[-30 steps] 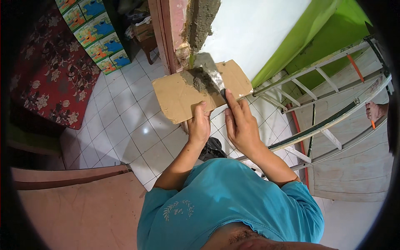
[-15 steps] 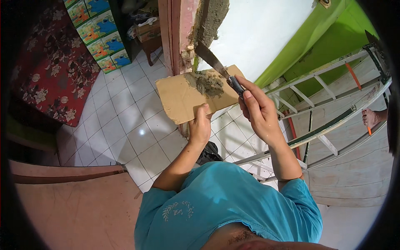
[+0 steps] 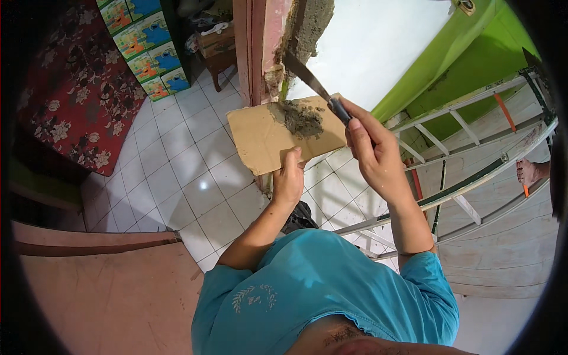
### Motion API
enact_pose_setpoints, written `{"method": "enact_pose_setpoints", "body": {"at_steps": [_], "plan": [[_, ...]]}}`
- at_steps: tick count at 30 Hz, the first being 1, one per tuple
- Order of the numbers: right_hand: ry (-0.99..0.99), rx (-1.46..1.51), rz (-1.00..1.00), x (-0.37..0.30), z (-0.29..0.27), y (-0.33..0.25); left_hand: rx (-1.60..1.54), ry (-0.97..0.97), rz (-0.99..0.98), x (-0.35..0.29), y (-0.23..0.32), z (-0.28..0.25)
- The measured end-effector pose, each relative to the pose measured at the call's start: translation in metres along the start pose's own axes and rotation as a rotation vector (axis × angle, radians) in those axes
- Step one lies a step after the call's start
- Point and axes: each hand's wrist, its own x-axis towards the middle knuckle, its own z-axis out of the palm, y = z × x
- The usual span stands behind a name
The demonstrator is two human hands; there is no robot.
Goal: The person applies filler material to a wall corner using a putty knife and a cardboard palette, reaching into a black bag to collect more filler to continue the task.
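My left hand (image 3: 289, 182) grips the near edge of a flat tan board (image 3: 253, 139), thumb on top and fingers underneath. A heap of wet grey mortar (image 3: 303, 120) lies toward the board's far right part. In my right hand (image 3: 378, 155) is a putty knife (image 3: 310, 80), its dark handle in my closed fingers. The blade points up and left, its tip against or very near the rough wall edge beside the door frame. Along that edge runs a strip of grey mortar (image 3: 312, 26).
A pink door frame (image 3: 251, 53) stands left of the mortared edge, a white wall (image 3: 373, 47) right of it. On the right leans a metal ladder (image 3: 467, 127); another person's hand (image 3: 525, 171) shows beside it. Patterned boxes (image 3: 148, 41) and a red floral cloth (image 3: 71, 94) are at left.
The board and both hands appear slightly farther right, though the whole view has shifted a little too. The knife's tip stays by the wall edge, and both grips are the same.
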Motion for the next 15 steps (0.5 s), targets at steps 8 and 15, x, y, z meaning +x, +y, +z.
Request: {"method": "enact_pose_setpoints", "body": {"at_steps": [8, 15], "plan": [[0.081, 0.082, -0.062, 0.011, -0.010, -0.019, -0.042, -0.017, 0.030, 0.002, -0.001, -0.004], [0.012, 0.062, -0.086, 0.005, -0.006, -0.003, -0.040, -0.039, -0.005, 0.009, -0.008, -0.013]]}}
